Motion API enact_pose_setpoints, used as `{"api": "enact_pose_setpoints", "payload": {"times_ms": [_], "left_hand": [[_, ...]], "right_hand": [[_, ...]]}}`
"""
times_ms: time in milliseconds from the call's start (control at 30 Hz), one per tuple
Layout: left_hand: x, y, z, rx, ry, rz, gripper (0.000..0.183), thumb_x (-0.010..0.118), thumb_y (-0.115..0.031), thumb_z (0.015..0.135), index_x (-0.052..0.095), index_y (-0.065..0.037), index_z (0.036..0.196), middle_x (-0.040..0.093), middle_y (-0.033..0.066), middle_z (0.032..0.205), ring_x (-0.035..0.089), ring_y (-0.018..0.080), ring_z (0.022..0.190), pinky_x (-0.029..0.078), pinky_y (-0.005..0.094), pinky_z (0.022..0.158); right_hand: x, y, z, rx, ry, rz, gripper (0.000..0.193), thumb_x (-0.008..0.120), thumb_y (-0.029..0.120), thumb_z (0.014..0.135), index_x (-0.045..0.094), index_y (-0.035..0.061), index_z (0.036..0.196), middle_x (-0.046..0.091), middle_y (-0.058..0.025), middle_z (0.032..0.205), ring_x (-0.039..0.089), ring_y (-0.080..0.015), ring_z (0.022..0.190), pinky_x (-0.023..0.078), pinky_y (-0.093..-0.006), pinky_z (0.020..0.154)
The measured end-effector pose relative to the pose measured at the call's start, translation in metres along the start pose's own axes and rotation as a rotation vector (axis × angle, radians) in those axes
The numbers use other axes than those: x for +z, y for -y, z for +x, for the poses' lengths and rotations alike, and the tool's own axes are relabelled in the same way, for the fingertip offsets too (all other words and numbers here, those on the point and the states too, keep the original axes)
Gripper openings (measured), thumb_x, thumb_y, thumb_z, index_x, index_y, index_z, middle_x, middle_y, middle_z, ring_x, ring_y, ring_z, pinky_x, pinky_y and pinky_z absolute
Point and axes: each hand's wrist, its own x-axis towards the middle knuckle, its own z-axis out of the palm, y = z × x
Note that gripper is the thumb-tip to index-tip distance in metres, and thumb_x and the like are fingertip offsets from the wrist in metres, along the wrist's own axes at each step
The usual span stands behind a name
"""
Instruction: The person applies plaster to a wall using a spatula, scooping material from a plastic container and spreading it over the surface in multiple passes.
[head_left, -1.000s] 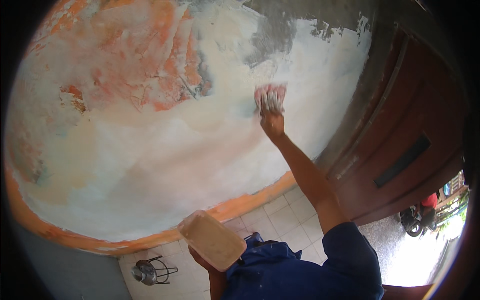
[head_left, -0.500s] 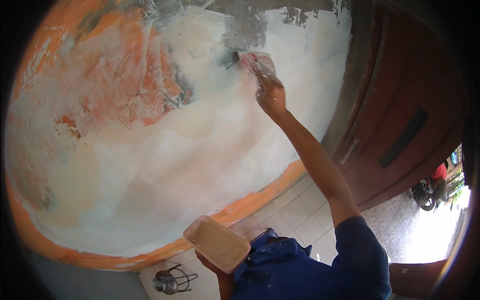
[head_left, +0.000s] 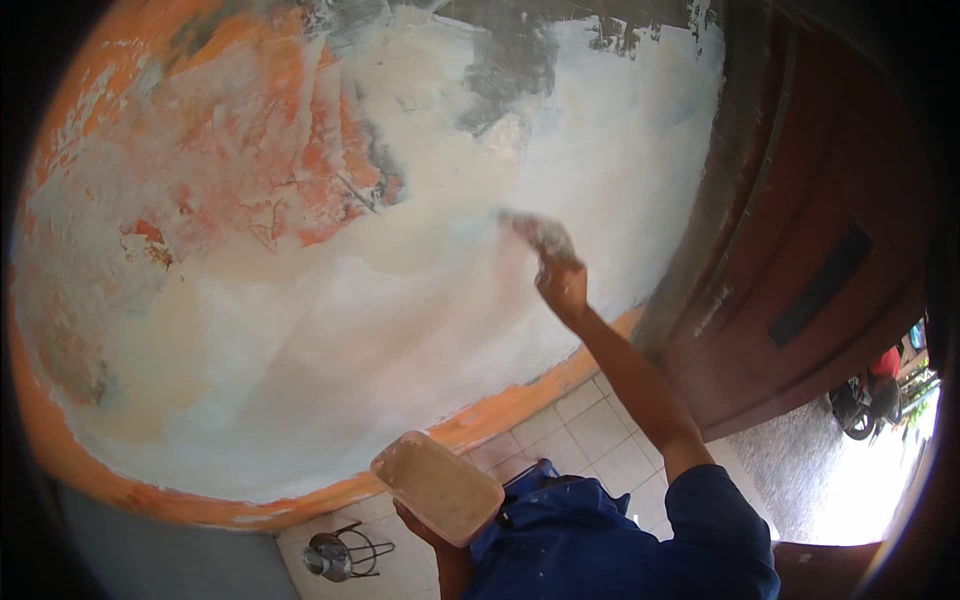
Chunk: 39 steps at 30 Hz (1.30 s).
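Observation:
My right hand (head_left: 563, 287), arm stretched up and forward, is closed around a wide-bladed putty knife (head_left: 540, 236) smeared with white and reddish stains. Motion blurs its blade, which lies at or very close to a wall (head_left: 330, 330) coated with whitish filler. From below, my left hand (head_left: 415, 522) supports a shallow rectangular plastic tub (head_left: 458, 464) close to my body. The tub's inside looks beige; how much filler it contains I cannot tell. Most of the left fingers are hidden under the tub.
Bare orange-red patches (head_left: 335, 150) and grey areas (head_left: 510, 65) show on the upper wall, with an orange band (head_left: 500, 420) along its bottom. A dark red door (head_left: 800, 200) stands at right. A small stool (head_left: 350, 553) with a grey item is on the tiled floor (head_left: 570, 425).
My right hand has drawn the putty knife down the wall, from near the grey patch to the middle. Pale filler now covers where the blade was. The tub has hardly moved.

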Motion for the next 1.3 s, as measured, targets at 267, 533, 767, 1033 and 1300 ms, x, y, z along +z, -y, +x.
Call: {"api": "enact_pose_setpoints", "payload": {"times_ms": [267,533,767,1033,1300], "left_hand": [[-0.041,0.010,0.013,0.167,0.124,0.181,0.057,0.036,-0.054,0.094,0.041,-0.010,0.131,0.052,0.0090,0.122,0.056,0.0275,0.109,0.050,0.0448,0.088],[-0.022,0.003,0.014,-0.016,0.215,-0.025,0.064,0.037,-0.058,0.091,0.040,-0.012,0.135,0.049,0.0098,0.129,0.053,0.0294,0.113,0.046,0.0477,0.094],[-0.031,0.000,0.010,0.096,0.062,0.040,0.049,0.024,-0.048,0.099,0.045,-0.011,0.123,0.056,0.0075,0.112,0.060,0.0225,0.097,0.054,0.0395,0.078],[-0.021,-0.001,0.003,0.199,0.168,0.233,0.058,0.031,-0.053,0.096,0.040,-0.011,0.135,0.049,0.0105,0.129,0.053,0.0276,0.114,0.047,0.0457,0.093],[0.017,-0.009,-0.008,0.204,-0.103,0.072,0.034,0.032,-0.036,0.101,0.051,-0.008,0.108,0.060,0.0047,0.094,0.064,0.0183,0.079,0.057,0.0327,0.066]], "right_hand": [[0.060,0.036,0.082,-0.073,0.065,0.045,0.045,0.057,-0.004,0.063,0.063,0.0012,0.107,0.065,-0.0179,0.088,0.062,-0.0351,0.087,0.052,-0.0424,0.077],[0.057,0.000,-0.105,-0.016,0.620,0.087,0.039,0.056,0.001,0.074,0.065,0.0140,0.110,0.058,-0.0119,0.119,0.052,-0.0300,0.116,0.041,-0.0424,0.098],[-0.007,0.031,0.025,-0.022,0.113,-0.025,0.053,0.054,-0.005,0.073,0.058,0.0095,0.124,0.059,-0.0126,0.123,0.052,-0.0313,0.120,0.040,-0.0416,0.100],[0.090,0.015,0.034,-0.095,0.302,0.056,0.058,0.058,0.000,0.065,0.056,0.0039,0.123,0.051,-0.0219,0.129,0.047,-0.0373,0.121,0.035,-0.0460,0.106],[0.009,0.030,-0.081,0.007,0.481,0.090,0.051,0.051,-0.011,0.071,0.058,0.0016,0.120,0.064,-0.0152,0.114,0.061,-0.0311,0.107,0.047,-0.0412,0.093]]}}
